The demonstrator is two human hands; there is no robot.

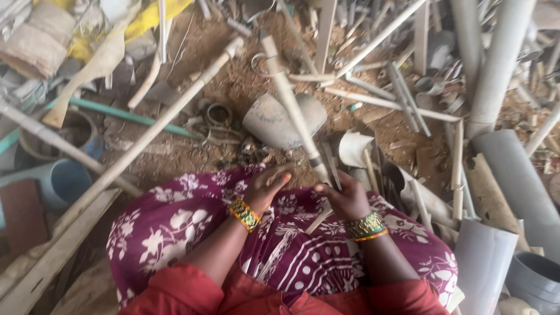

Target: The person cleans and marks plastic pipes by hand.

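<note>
I sit on the ground with a purple flowered cloth [175,221] over my knees. My right hand [345,195] grips the near end of a long, thin, dusty white pipe [289,99] that slants up and away to the left. A short piece of it shows below the fist. My left hand [267,185] rests on my knee just left of the pipe, fingers curled, with a small pale bit at the fingertips that I cannot make out. Both wrists carry gold and orange bangles.
Scrap plastic pipes lie all around on sandy ground. Wide grey pipes [513,181] stand at the right, a grey cone-shaped fitting [274,122] lies ahead, a long pale pole [146,134] crosses the left side, and a blue drum [67,181] sits at the left.
</note>
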